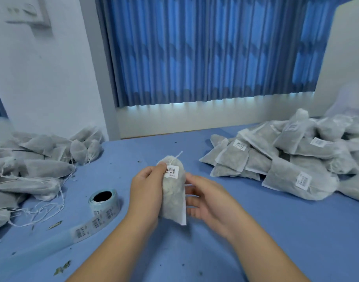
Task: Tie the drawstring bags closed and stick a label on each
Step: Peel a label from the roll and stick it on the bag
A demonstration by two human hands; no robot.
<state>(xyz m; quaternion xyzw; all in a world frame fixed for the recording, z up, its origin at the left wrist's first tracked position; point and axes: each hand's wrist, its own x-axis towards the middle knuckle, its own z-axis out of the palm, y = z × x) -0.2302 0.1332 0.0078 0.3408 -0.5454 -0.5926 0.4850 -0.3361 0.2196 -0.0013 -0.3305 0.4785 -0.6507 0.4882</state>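
A grey drawstring bag [173, 197] stands upright above the blue table [256, 231], its neck tied and its white string sticking up. A white barcode label [171, 171] sits on its upper front. My left hand [146, 192] grips the bag's left side, thumb at the label's left edge. My right hand [207, 198] lies behind and to the right of the bag, fingers spread and relaxed, touching its right edge. A roll of barcode labels [104, 203] lies on the table to the left, its strip trailing toward the front left.
A heap of unlabelled bags [32, 169] with loose strings fills the left side. A heap of labelled bags [292, 153] fills the right side. Bits of dried leaf are scattered on the table. Blue curtains hang behind.
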